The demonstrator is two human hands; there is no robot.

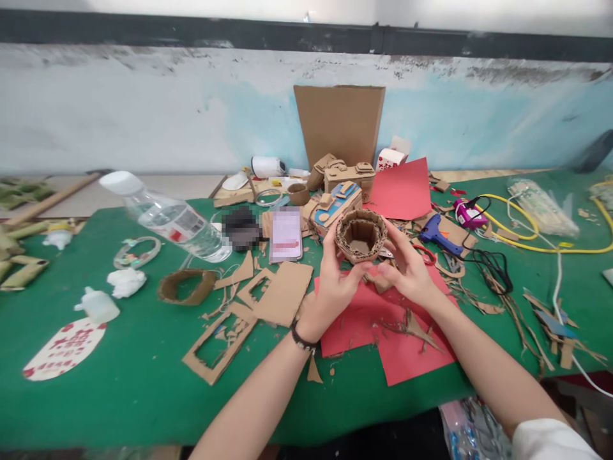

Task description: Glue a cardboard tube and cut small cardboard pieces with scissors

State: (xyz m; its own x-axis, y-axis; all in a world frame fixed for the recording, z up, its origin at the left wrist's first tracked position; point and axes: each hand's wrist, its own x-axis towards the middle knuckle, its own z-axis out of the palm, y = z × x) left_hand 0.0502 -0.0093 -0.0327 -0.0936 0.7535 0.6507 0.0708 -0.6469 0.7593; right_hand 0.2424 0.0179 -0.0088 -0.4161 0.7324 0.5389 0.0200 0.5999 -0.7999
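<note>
A round cup of corrugated cardboard (360, 235) is held up above red paper sheets (383, 332). My left hand (332, 281) grips its left side and underside. My right hand (407, 268) holds its right side with the fingers curled round it. Its open top faces me and shows a ribbed inner wall. Cardboard models (335, 191) stand just behind it on the green table (119, 383).
A blue glue gun (438, 233) with black and yellow cables lies to the right. A plastic bottle (167, 217) lies at the left, a phone (286, 235) in the middle. Cardboard frames (220, 345), a cardboard ring (186, 286) and scraps litter the table. A cardboard sheet (339, 121) leans on the wall.
</note>
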